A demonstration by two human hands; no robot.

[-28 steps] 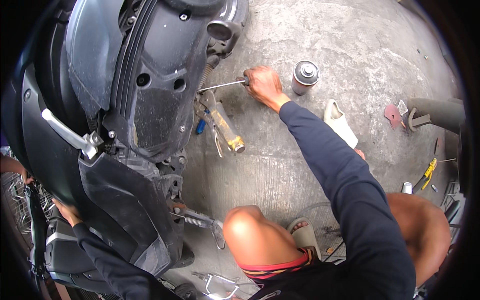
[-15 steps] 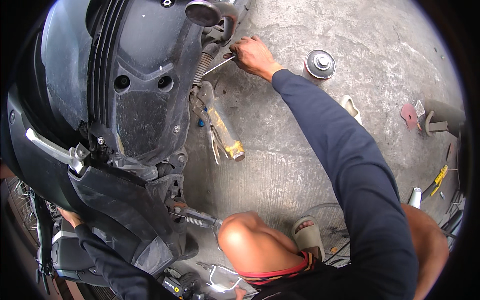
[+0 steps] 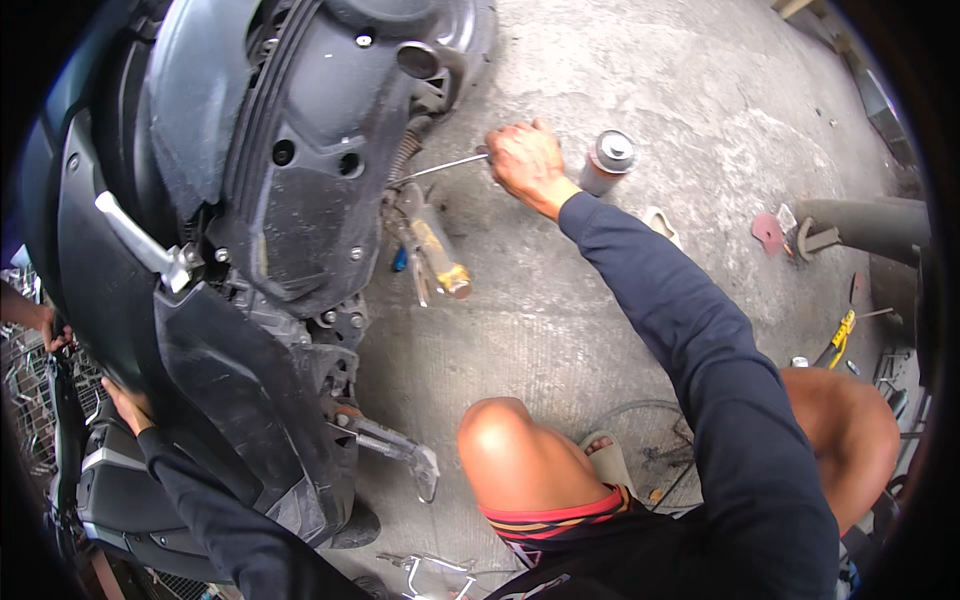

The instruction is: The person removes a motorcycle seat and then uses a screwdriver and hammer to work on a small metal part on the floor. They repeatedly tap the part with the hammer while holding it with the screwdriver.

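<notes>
A black scooter [image 3: 290, 190] lies tipped on the concrete, its underside plastic facing me. My right hand [image 3: 527, 163] is closed around the handle end of a long thin metal tool [image 3: 440, 168] whose shaft runs left into the gap beside the scooter's spring. My left hand [image 3: 127, 404] presses against the scooter's dark body panel at the lower left, mostly hidden behind it. A yellow-handled tool [image 3: 440, 258] lies on the ground under the scooter's edge.
A spray can [image 3: 607, 160] stands just right of my right hand. My bare knees [image 3: 510, 450] and a sandal are at the bottom. A folded metal footpeg [image 3: 400, 450] sticks out low. A yellow tool [image 3: 840, 335] and a grey pipe [image 3: 870, 225] lie at the right.
The view has shifted and my right hand, still on the thin tool, now sits a little farther from the scooter, with the shaft pointing left into the gap by the spring.
</notes>
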